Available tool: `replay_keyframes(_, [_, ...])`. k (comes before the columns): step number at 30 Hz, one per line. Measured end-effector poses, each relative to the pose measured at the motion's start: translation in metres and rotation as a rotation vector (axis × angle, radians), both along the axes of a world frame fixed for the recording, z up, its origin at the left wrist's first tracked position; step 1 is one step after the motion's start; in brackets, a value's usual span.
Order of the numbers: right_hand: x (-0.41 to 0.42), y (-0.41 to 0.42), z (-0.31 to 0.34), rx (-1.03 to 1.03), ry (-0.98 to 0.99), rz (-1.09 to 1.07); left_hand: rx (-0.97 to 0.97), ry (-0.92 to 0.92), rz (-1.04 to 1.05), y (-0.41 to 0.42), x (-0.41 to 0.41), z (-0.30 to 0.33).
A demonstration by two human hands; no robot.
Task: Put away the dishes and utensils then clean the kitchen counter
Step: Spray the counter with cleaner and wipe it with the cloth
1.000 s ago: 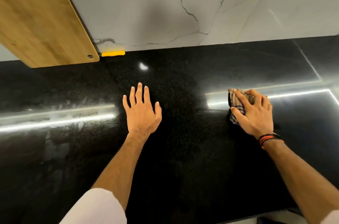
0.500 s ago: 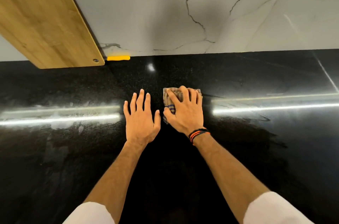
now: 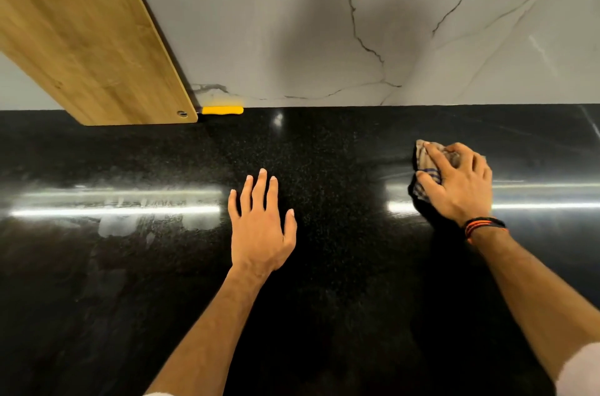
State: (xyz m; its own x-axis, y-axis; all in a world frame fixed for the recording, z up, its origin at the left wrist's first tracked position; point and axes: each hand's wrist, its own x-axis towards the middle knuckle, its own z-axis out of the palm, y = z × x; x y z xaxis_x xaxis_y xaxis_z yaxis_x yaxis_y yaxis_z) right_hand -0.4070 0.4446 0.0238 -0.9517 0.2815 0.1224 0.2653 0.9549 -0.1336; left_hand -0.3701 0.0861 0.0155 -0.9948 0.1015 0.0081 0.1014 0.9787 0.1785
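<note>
Black polished stone surface (image 3: pixel 324 314) is gleaming, and the right hand (image 3: pixel 461 184) is pressing a checked cloth (image 3: pixel 425 162) onto it, fingers (image 3: pixel 435 154) clenched over the bunched fabric. Well apart from the cloth, the left hand (image 3: pixel 259 233) is lying flat, fingers released and spread. Farther from the cloth, a wooden board (image 3: pixel 81 38) is leaning on the marble wall (image 3: pixel 324 22).

A wooden board (image 3: pixel 87 38) leaned against the wall (image 3: pixel 292 22) at the upper left, its lower corner rounded and pierced by a small metal-ringed hole (image 3: pixel 182 113). Just right of that corner a small yellow object (image 3: pixel 222 110) lay along the foot of the wall; what it was could not be told. The wall was pale grey marble with thin dark veins branching across it.
</note>
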Motion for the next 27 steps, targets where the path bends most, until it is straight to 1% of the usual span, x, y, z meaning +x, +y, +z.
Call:
replay_keyframes(4, [-0.011,-0.014,-0.003,0.004,-0.005,-0.022,0.003,-0.001,0.003,0.000,0.000,0.001])
replay_keyframes(7, [-0.029,-0.047,-0.002,0.011,-0.001,0.010,0.012,-0.010,-0.001,0.001,0.000,0.001])
replay_keyframes(12, [-0.062,-0.152,-0.003,0.018,0.018,0.202,0.019,-0.010,0.002,0.000,-0.001,0.003])
replay_keyframes(14, [-0.068,-0.190,-0.004,0.030,0.001,0.268,0.019,-0.023,-0.002,0.000,-0.001,0.004])
replay_keyframes(16, [-0.073,-0.207,-0.004,0.033,-0.047,0.302,0.024,-0.024,-0.006,0.000,-0.002,0.004])
replay_keyframes(18, [-0.077,-0.205,-0.004,0.017,-0.067,0.332,0.031,-0.021,-0.007,0.000,-0.002,0.005])
replay_keyframes(21, [-0.086,-0.182,-0.005,0.022,-0.009,0.369,0.029,-0.016,-0.003,-0.001,0.000,0.004])
replay_keyframes(27, [-0.108,-0.078,-0.006,0.019,0.013,0.189,0.032,-0.020,-0.001,0.000,-0.001,0.005])
